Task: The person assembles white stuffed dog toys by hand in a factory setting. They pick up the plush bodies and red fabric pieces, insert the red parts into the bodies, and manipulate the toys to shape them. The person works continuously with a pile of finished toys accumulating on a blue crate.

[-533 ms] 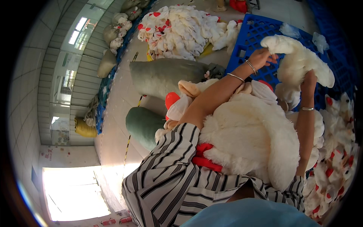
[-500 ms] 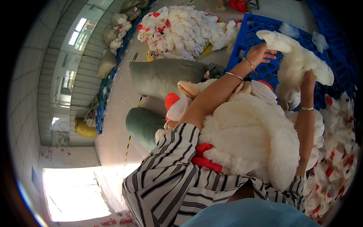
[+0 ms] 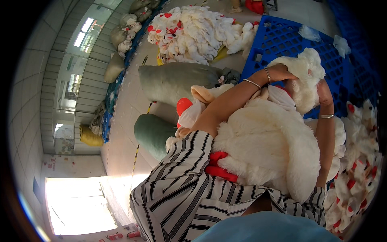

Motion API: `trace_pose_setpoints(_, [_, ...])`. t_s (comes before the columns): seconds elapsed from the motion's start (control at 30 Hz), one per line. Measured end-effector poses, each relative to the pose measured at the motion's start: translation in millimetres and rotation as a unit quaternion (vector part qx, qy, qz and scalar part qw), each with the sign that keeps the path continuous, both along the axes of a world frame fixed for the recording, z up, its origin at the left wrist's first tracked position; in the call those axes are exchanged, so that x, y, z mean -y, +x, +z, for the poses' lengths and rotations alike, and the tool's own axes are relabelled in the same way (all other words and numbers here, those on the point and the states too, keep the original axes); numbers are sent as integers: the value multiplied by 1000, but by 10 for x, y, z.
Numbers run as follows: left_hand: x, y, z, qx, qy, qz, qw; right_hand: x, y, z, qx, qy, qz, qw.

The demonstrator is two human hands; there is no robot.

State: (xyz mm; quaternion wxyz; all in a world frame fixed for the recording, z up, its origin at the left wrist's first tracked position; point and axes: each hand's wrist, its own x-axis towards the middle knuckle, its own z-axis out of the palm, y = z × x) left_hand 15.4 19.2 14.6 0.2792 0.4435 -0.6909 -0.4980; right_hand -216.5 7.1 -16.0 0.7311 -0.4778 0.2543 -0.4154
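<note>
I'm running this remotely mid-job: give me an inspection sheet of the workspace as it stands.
Surface: blue lattice pallet beyond the hands; pale tiled floor at left.
Job's things: small white plush piece, held up; larger white plush with red parts against the striped shirt.
Clutter: two clear plastic bags on the pallet; plush pile at the top, another pile at right.
Grippers: left hand and right hand hold the small piece between them; fingertips partly hidden.
Cables: nothing seen.
Surroundings: grey-green sack and dark green sack on the floor; bright opening at lower left.
</note>
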Motion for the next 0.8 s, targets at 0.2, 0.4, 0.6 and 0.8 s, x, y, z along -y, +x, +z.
trace_pose_setpoints(0.2, [58,-105,158,-171,91,43,980,-75,-29,-28,1,-1,26,1000])
trace_pose_setpoints(0.4, [91,-76,344,-392,105,121,906,-116,32,52,-102,-100,13,990])
trace_pose_setpoints(0.6, [354,279,505,-436,9,308,846,67,-35,-66,-130,-72,-65,987])
trace_pose_setpoints(0.8, [309,551,769,-373,-48,392,840,-17,43,50,-109,-87,-147,979])
